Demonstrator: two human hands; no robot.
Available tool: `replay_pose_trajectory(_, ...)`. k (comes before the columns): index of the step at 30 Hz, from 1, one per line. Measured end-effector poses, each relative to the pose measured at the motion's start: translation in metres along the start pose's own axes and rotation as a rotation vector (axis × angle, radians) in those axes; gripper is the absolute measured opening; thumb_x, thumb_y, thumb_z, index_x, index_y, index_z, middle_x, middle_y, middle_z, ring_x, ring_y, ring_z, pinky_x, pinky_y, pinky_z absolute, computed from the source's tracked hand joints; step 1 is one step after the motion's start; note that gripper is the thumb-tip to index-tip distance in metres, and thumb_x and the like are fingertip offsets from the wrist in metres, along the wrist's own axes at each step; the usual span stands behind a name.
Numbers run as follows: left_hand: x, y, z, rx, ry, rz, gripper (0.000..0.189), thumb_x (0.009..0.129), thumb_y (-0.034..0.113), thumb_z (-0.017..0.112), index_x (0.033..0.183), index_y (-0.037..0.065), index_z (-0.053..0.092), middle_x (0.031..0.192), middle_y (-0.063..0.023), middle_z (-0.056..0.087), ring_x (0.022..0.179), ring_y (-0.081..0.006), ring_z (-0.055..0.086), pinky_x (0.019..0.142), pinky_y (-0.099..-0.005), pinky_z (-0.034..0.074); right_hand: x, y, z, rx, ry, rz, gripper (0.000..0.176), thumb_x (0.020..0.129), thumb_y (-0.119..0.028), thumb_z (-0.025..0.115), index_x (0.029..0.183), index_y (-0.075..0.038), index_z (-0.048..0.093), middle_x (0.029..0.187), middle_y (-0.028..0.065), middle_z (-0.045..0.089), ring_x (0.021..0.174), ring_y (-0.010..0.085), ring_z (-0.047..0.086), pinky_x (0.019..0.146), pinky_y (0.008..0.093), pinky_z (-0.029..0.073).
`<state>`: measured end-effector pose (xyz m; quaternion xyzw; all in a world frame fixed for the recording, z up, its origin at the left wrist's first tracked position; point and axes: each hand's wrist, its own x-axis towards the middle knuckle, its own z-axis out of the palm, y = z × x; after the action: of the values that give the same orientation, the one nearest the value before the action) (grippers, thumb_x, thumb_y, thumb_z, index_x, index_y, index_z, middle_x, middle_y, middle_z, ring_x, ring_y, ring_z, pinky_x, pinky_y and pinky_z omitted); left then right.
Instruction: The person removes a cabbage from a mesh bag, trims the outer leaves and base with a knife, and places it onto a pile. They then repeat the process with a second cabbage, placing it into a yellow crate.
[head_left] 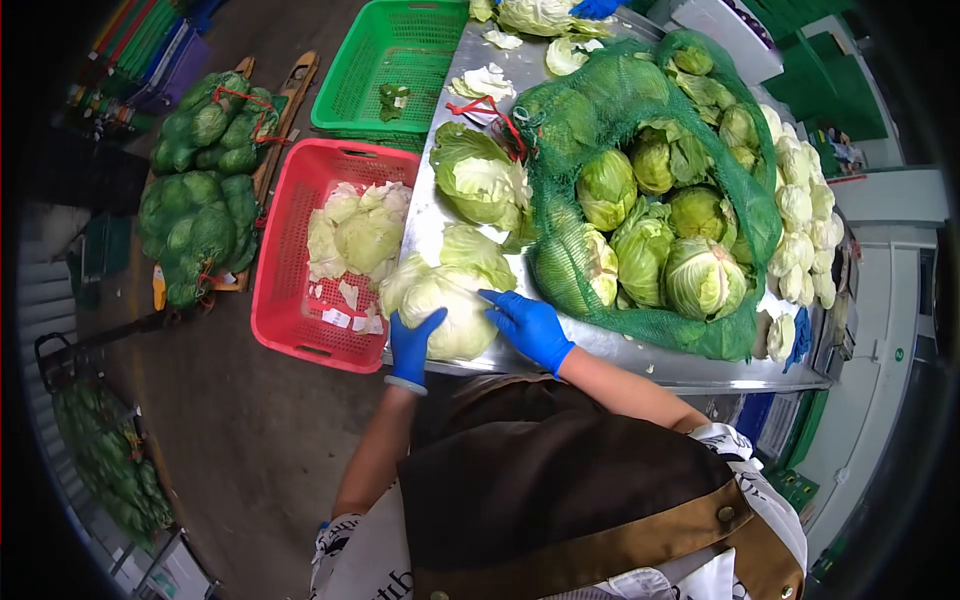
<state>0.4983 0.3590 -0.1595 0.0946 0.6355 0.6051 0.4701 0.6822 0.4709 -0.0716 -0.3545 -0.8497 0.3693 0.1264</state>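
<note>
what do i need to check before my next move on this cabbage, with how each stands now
1. Left hand on the cabbage: ok
2. Right hand touching it: ok
3. Red crate beside the table, room left inside: ok
4. Cabbage free of leaves around it: not ok, pale green leaf against its far side
5. Net bag open: ok
6. Cabbage's underside sound: cannot tell, hidden

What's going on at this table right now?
A person in blue gloves is handling a pale cabbage on the metal table. The left hand is against its side and the right hand is at its other side; whether that one holds a tool is unclear. Loose leaves lie in the red crate, and greener cabbages sit in an opened green net.
</note>
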Motion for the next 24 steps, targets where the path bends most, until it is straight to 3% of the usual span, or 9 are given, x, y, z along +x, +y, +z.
replay_pose_trajectory(2, -0.006, 0.013, 0.020, -0.155, 0.050, -0.080, 0.059, 0.074, 0.005, 0.077, 0.126, -0.003, 0.050, 0.118, -0.0125, 0.059, 0.103, -0.0209, 0.060, 0.087, -0.0332, 0.052, 0.000, -0.005, 0.005, -0.028, 0.114, -0.053, 0.034, 0.092, -0.024, 0.055, 0.125, -0.018, 0.058, 0.095, 0.0123, 0.066, 0.081, 0.0298, 0.064, 0.067, 0.0392, 0.053)
replay_pose_trajectory(11, -0.004, 0.012, 0.041, -0.211, 0.165, -0.049, 0.069, 0.070, 0.005, 0.081, 0.127, -0.007, 0.044, 0.119, -0.0151, 0.057, 0.101, -0.0219, 0.060, 0.084, -0.0334, 0.053, 0.011, 0.009, 0.008, -0.366, -0.145, -0.020, 0.052, 0.085, -0.010, 0.051, 0.136, -0.021, 0.047, 0.095, 0.0106, 0.059, 0.074, 0.0272, 0.064, 0.058, 0.0403, 0.051)
replay_pose_trajectory(20, -0.003, 0.012, 0.042, -0.205, 0.185, -0.050, 0.067, 0.071, 0.005, 0.080, 0.127, -0.006, 0.045, 0.118, -0.0145, 0.057, 0.101, -0.0207, 0.060, 0.083, -0.0326, 0.053, 0.012, 0.033, -0.001, -0.235, -0.092, -0.148, 0.051, 0.083, -0.009, 0.052, 0.131, -0.025, 0.052, 0.091, 0.0080, 0.059, 0.076, 0.0263, 0.063, 0.057, 0.0407, 0.051)
replay_pose_trajectory(24, -0.002, 0.015, 0.042, -0.246, 0.154, -0.065, 0.064, 0.072, 0.006, 0.080, 0.126, -0.007, 0.047, 0.118, -0.0132, 0.058, 0.101, -0.0198, 0.060, 0.083, -0.0319, 0.053, 0.012, 0.025, -0.002, -0.403, -0.112, -0.113, 0.051, 0.083, -0.008, 0.052, 0.131, -0.025, 0.053, 0.090, 0.0074, 0.057, 0.076, 0.0261, 0.062, 0.058, 0.0402, 0.051)
